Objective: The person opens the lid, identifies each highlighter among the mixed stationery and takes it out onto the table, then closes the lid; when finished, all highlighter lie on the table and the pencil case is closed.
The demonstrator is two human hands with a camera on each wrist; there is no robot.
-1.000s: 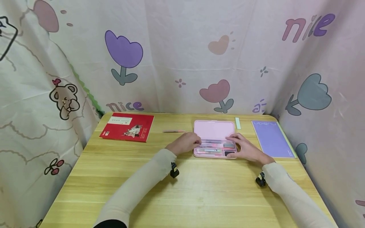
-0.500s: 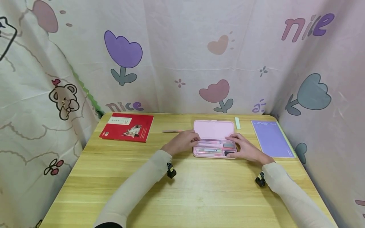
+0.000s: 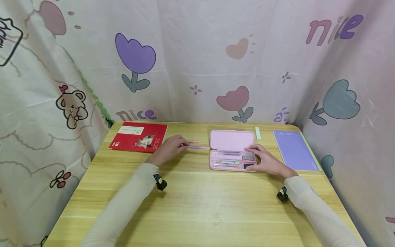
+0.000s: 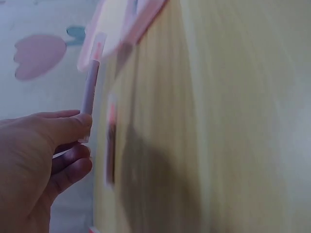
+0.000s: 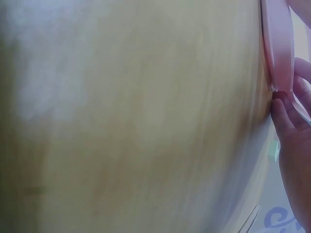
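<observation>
Pen (image 4: 90, 90) runs left-right, pink end toward pencil case (image 3: 232, 140); left hand (image 3: 169, 148) pinching it, right hand (image 3: 267, 162) gripping case.

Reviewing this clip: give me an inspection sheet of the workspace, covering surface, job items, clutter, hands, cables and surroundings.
Surface: wood-grain table.
Job items: open pink pencil case with pens inside; held pen; loose pen on the table.
Clutter: red book, purple notebook, pale green strip.
Hands: left hand pinches the held pen; right hand holds the pencil case's right end.
Cables: nothing seen.
Surroundings: tulip-print curtain behind the table.
</observation>
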